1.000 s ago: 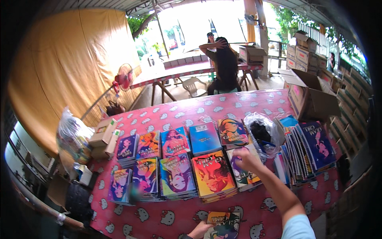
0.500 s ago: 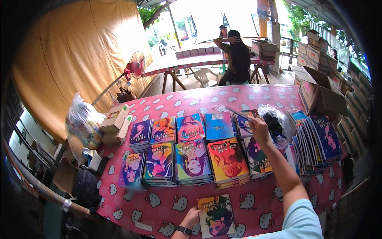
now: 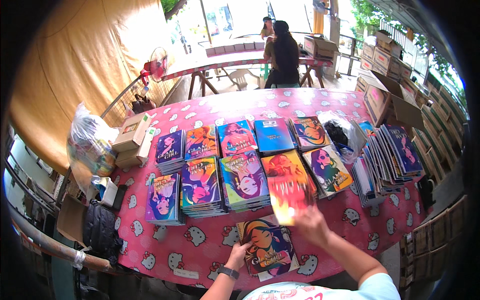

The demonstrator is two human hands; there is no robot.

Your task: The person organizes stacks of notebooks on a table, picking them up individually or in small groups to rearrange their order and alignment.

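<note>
Near the table's front edge, my left hand (image 3: 238, 256) grips the left side of a small pile of spiral notebooks. Its top notebook (image 3: 267, 245) has a dark purple cover with an orange-haired figure, and a pale cover corner shows beneath. My right hand (image 3: 311, 224) holds the lower edge of a red and yellow notebook (image 3: 287, 200), smeared by motion. That notebook is tilted above the front of the orange notebook stack (image 3: 282, 162). Right of this stack lies a stack with a white, green and purple cover (image 3: 327, 170).
More notebook stacks (image 3: 200, 180) stand in two rows across the pink patterned table (image 3: 200, 260). At the right are leaning notebooks (image 3: 395, 150), a plastic bag (image 3: 345, 132) and an open carton (image 3: 382, 97). Small boxes (image 3: 132, 132) stand left. A person (image 3: 285, 55) sits at a far table.
My right hand has come nearer from the back right stack and now holds the red and yellow notebook. A different cover tops the pile at my left hand. The whole view has shifted slightly.
</note>
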